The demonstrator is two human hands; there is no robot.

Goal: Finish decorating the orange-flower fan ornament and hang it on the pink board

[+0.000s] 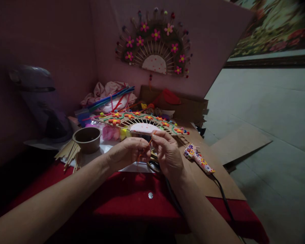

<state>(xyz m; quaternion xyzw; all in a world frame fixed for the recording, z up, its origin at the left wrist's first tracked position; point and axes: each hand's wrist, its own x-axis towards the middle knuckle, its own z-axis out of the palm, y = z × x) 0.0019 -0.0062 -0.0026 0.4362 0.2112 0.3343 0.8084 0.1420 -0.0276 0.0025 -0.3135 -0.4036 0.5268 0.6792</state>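
Both hands meet over the front of the table, pinching a thin orange cord (139, 157). My left hand (129, 152) grips it between thumb and forefinger, and a loose end dangles below the fingers. Close beside it, my right hand (166, 149) pinches the upper stretch of the same cord. Just behind the hands lies a half-round stick fan (144, 127) with a white dotted centre, orange flowers and a green wavy line along its band. The fingers cover part of its lower edge.
On the right, a flower-patterned glue gun (199, 161) with a black cable rests on cardboard (218, 183). A brown bowl (87, 145) stands left, near wooden sticks (69, 152). A small clear gem (150, 195) lies on the red cloth (117, 200). A pink-flowered fan (155, 37) hangs behind.
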